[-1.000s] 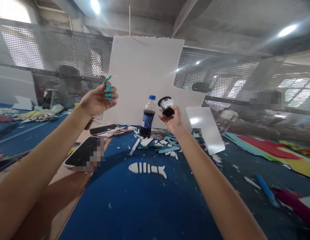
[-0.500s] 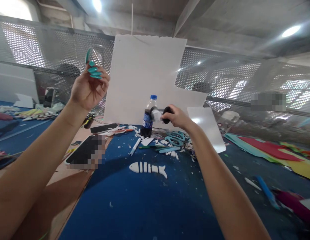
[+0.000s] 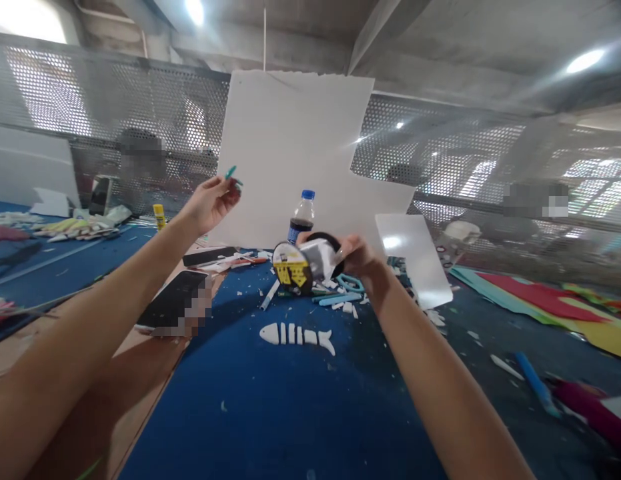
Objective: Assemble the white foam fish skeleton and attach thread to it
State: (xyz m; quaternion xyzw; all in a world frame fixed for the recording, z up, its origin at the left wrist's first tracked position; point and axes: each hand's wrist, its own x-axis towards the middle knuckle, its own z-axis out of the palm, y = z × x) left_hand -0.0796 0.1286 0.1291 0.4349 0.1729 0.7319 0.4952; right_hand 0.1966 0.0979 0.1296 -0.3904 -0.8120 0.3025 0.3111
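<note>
My right hand (image 3: 360,255) grips a spool (image 3: 292,268) with dark flanges and a yellow-and-black label, wound with something pale and shiny. It is tilted above the mat, label end towards the left, hiding the lower part of a dark drink bottle (image 3: 304,215). Up to the left, my left hand (image 3: 213,202) is closed, long green nails pointing up. Its fingertips are pinched together; whether a fine strand lies between them cannot be made out. Below the spool, a white fish (image 3: 270,333) cut into several separate pieces lies flat on the blue mat (image 3: 270,413).
Behind stands a large white board (image 3: 295,133). White scraps, light-blue scissors (image 3: 351,283) and a light-blue tool (image 3: 340,299) lie beyond the fish. A phone (image 3: 173,300) and a glue stick (image 3: 159,217) are on the left, coloured sheets (image 3: 540,300) on the right.
My left hand has come down and to the right. My right hand has brought the spool lower and nearer, turning its labelled end into view. The fish pieces lie as before.
</note>
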